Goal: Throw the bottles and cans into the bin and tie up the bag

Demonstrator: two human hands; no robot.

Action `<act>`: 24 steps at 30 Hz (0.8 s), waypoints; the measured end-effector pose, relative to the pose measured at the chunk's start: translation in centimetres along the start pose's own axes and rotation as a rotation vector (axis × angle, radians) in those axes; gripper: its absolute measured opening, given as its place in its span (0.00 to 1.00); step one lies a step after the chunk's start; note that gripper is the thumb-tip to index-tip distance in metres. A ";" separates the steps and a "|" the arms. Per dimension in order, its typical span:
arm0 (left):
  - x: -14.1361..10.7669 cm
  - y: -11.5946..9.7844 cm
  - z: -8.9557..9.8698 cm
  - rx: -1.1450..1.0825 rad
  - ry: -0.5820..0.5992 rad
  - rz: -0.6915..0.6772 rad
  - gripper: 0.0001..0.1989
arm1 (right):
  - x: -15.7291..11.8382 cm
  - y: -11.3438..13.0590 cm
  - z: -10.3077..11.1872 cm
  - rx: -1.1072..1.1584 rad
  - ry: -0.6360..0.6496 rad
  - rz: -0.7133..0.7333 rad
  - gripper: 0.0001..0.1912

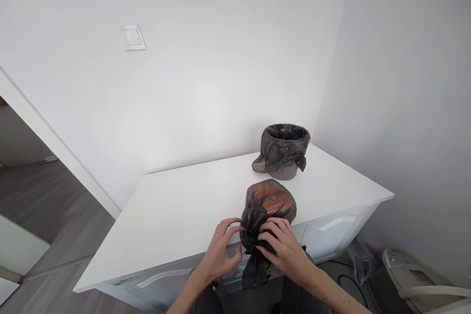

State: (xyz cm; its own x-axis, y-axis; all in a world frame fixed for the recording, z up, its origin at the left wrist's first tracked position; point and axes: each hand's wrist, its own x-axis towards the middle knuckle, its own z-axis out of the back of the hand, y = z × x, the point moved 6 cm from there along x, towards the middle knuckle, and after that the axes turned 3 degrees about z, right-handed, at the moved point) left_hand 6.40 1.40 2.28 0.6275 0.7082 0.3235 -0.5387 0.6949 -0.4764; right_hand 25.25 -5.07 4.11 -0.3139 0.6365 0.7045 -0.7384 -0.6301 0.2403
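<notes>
A filled black trash bag (272,198) rests at the front edge of the white tabletop, with orange-brown and green packaging showing through its thin film. Its twisted neck bunches toward me, and a loose tail (254,272) hangs over the edge. From the left, my left hand (222,248) grips the gathered neck with curved fingertips, the thumb a little below. My right hand (284,249) is closed on the neck from the other side, fingers bent into the film. Exactly what lies under the fingertips is hidden.
Behind the bag stands a small bin (285,172) lined with another black bag (283,152) folded over its rim. The white dresser top (184,206) meets the wall. At lower right are a printer-like machine (408,274), a cable and clear plastic (362,257). A doorway lies left.
</notes>
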 end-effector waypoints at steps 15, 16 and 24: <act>0.1 0.3 -0.3 -0.144 -0.025 0.072 0.19 | 0.9 -0.2 0.5 -0.005 -0.014 -0.014 0.04; 0.2 0.1 -0.3 -0.138 -0.025 0.065 0.18 | 0.9 -0.3 0.5 -0.001 -0.014 -0.015 0.04; 2.0 -1.0 1.0 0.003 -0.001 -0.072 0.04 | 1.7 -0.8 1.1 0.083 0.005 -0.034 0.03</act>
State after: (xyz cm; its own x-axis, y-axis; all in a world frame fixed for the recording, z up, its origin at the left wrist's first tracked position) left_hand 7.62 2.24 4.18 0.6639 0.6567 0.3577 -0.4941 0.7443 -0.4494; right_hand 26.00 -3.94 5.90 -0.2926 0.6600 0.6919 -0.6966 -0.6428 0.3185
